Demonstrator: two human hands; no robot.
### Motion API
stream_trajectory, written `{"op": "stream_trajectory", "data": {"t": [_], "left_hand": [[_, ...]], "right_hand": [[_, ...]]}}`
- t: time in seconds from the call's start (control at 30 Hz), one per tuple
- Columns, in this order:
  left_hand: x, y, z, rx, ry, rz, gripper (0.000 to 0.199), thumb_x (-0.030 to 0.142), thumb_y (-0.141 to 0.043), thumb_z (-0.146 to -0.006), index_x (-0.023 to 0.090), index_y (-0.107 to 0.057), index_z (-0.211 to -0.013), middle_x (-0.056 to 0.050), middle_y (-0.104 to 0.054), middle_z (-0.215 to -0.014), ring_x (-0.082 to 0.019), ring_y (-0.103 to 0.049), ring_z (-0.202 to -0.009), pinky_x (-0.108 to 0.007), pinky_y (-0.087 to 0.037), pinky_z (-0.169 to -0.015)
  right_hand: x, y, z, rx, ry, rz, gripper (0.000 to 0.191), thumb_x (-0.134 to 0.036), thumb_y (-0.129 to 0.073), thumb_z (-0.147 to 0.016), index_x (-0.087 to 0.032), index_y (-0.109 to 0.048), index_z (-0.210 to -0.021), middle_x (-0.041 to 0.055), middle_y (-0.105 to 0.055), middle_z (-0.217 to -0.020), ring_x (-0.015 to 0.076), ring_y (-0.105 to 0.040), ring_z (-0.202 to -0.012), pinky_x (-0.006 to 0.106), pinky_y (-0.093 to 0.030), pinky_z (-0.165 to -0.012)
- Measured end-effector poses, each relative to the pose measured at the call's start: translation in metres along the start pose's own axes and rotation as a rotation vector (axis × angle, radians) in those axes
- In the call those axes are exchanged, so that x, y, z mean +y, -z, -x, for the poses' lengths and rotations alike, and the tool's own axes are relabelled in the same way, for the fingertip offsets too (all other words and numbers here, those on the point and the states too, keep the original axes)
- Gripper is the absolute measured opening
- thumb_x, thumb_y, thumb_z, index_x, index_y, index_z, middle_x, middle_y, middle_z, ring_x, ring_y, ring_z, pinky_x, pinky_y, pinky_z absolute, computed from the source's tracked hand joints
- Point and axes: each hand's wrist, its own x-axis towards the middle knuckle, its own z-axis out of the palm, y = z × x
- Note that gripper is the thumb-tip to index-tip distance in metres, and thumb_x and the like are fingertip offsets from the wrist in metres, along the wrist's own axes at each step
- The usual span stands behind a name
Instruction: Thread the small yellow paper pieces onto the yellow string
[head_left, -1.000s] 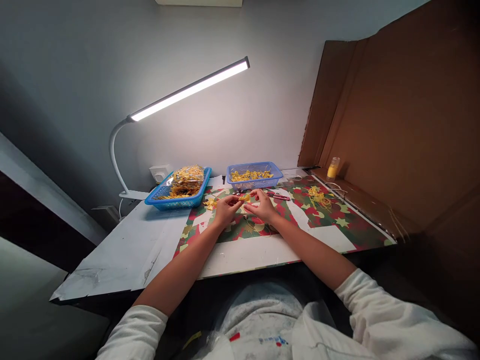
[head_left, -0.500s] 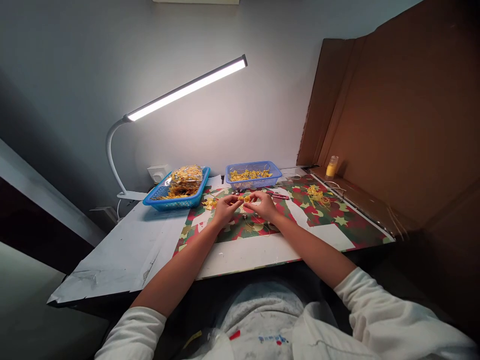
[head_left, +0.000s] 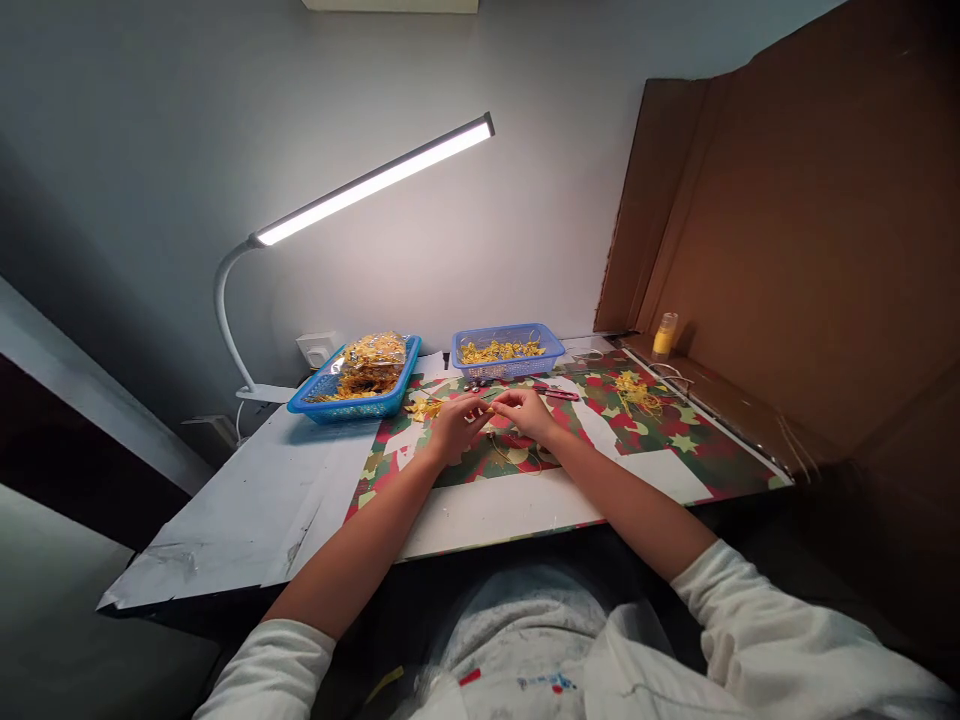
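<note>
My left hand (head_left: 455,424) and my right hand (head_left: 525,413) meet fingertip to fingertip over the patterned sheet, both closed on a small yellow piece (head_left: 489,408) that the fingers mostly cover. A thin yellow cord (head_left: 514,461) lies in a loop on the sheet below them. Just left of my left hand is a small pile of yellow pieces (head_left: 422,409). Small silvery bells (head_left: 474,384) sit behind the hands, and pink-handled scissors (head_left: 561,394) lie behind my right hand.
At the back left a blue basket (head_left: 352,408) holds a clear bag and golden pieces. A purple-blue basket (head_left: 507,368) with yellow pieces stands behind the hands. Yellow cords (head_left: 637,394) lie to the right, near a small jar (head_left: 664,336). A lamp (head_left: 375,180) reaches overhead; cardboard (head_left: 787,240) stands right.
My hands have drawn closer together, and my left hand has turned so that its back covers more. The yellow piece between them is now mostly hidden.
</note>
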Motion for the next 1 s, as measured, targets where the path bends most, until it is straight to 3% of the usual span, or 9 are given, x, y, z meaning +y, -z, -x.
{"op": "stream_trajectory", "data": {"t": [0.13, 0.27, 0.43, 0.6, 0.7, 0.8, 0.9, 1.0], "left_hand": [[-0.001, -0.001, -0.002, 0.0, -0.123, -0.057, 0.024, 0.031, -0.055, -0.088, 0.018, -0.062, -0.069, -0.001, -0.061, -0.066, -0.011, -0.053, -0.059, -0.022, -0.042, -0.057], [-0.001, -0.002, -0.004, -0.026, -0.148, -0.097, 0.022, 0.028, -0.055, -0.088, 0.018, -0.062, -0.069, -0.002, -0.062, -0.069, -0.011, -0.053, -0.06, -0.022, -0.042, -0.059], [-0.004, 0.0, -0.003, 0.006, -0.097, -0.131, 0.015, 0.025, -0.056, -0.086, 0.018, -0.064, -0.075, -0.003, -0.063, -0.073, -0.012, -0.055, -0.063, -0.022, -0.043, -0.06], [-0.006, -0.001, -0.001, -0.043, -0.078, -0.121, 0.015, 0.024, -0.056, -0.086, 0.018, -0.065, -0.075, -0.004, -0.064, -0.075, -0.013, -0.056, -0.067, -0.023, -0.043, -0.063], [-0.004, -0.003, -0.002, -0.098, -0.095, -0.117, 0.017, 0.023, -0.056, -0.085, 0.018, -0.063, -0.071, -0.003, -0.063, -0.073, -0.013, -0.056, -0.067, -0.023, -0.042, -0.064], [-0.004, -0.003, -0.003, -0.187, -0.115, -0.101, 0.019, 0.023, -0.057, -0.084, 0.018, -0.062, -0.066, -0.003, -0.061, -0.069, -0.013, -0.054, -0.066, -0.023, -0.04, -0.062], [-0.005, 0.001, -0.003, -0.141, -0.037, -0.092, 0.018, 0.023, -0.056, -0.083, 0.018, -0.062, -0.068, -0.003, -0.061, -0.069, -0.012, -0.052, -0.062, -0.023, -0.039, -0.061], [-0.011, 0.006, -0.004, -0.085, 0.094, -0.085, 0.015, 0.024, -0.06, -0.079, 0.018, -0.062, -0.066, -0.001, -0.06, -0.065, -0.012, -0.05, -0.059, -0.023, -0.038, -0.059]], "right_hand": [[-0.002, -0.002, 0.0, 0.061, 0.003, -0.08, 0.018, -0.036, -0.063, -0.07, -0.018, -0.064, -0.069, 0.0027, -0.066, -0.072, 0.0159, -0.059, -0.072, 0.029, -0.047, -0.07], [-0.003, -0.003, -0.001, 0.124, 0.004, -0.162, 0.019, -0.037, -0.062, -0.071, -0.018, -0.063, -0.072, 0.003, -0.067, -0.074, 0.0159, -0.061, -0.073, 0.029, -0.048, -0.07], [-0.001, 0.004, -0.003, 0.063, -0.035, -0.135, 0.019, -0.036, -0.064, -0.07, -0.018, -0.066, -0.076, 0.0044, -0.069, -0.08, 0.0175, -0.062, -0.078, 0.031, -0.048, -0.074], [-0.002, 0.001, 0.0, 0.003, -0.006, -0.024, 0.014, -0.032, -0.061, -0.071, -0.018, -0.063, -0.069, 0.0035, -0.067, -0.074, 0.0175, -0.061, -0.074, 0.032, -0.048, -0.073], [-0.005, -0.004, 0.002, 0.112, 0.034, -0.064, 0.013, -0.033, -0.057, -0.076, -0.021, -0.055, -0.071, 0.0014, -0.066, -0.072, 0.0165, -0.061, -0.072, 0.031, -0.049, -0.072], [-0.006, -0.003, -0.002, 0.267, 0.048, -0.245, 0.014, -0.035, -0.052, -0.081, -0.024, -0.046, -0.076, -0.0008, -0.064, -0.07, 0.015, -0.062, -0.069, 0.032, -0.05, -0.076], [-0.007, 0.008, -0.012, 0.405, -0.042, -0.458, 0.013, -0.031, -0.051, -0.083, -0.024, -0.041, -0.079, -0.0048, -0.057, -0.06, 0.0122, -0.056, -0.054, 0.031, -0.05, -0.07], [-0.007, 0.03, -0.023, 0.568, -0.102, -0.589, 0.011, -0.024, -0.046, -0.084, -0.024, -0.036, -0.08, -0.0104, -0.044, -0.052, 0.0077, -0.041, -0.043, 0.027, -0.049, -0.064]]}}
